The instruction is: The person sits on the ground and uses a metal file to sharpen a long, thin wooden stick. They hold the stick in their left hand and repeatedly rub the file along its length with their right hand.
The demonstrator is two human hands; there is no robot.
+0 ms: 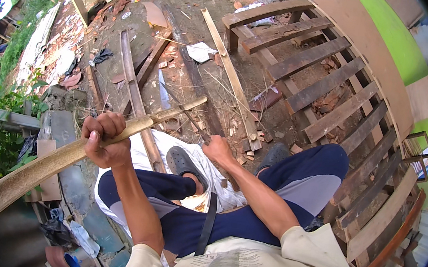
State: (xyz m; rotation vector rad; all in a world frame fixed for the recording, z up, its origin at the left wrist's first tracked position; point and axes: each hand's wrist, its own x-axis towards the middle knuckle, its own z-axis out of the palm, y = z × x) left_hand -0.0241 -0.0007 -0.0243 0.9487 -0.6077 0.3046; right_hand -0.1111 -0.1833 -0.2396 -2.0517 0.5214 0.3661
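Because the left hand [105, 140] alone appears to steady the bamboo [41, 168], it could roll within those curled fingers, and a skidding knife [199, 129] might then run toward them. The right hand [217, 149] is closed about the knife's handle, its fingertips hidden; whether blade and bamboo touch or merely cross cannot be told. Too hard a push could carry the edge off the bamboo toward the shoe [187, 165], just left of and below the right fingers. The bamboo passes through the left fist, its broad end to the fingers' lower left, its narrow end to their upper right; it is tan, long, channelled and brown-speckled.
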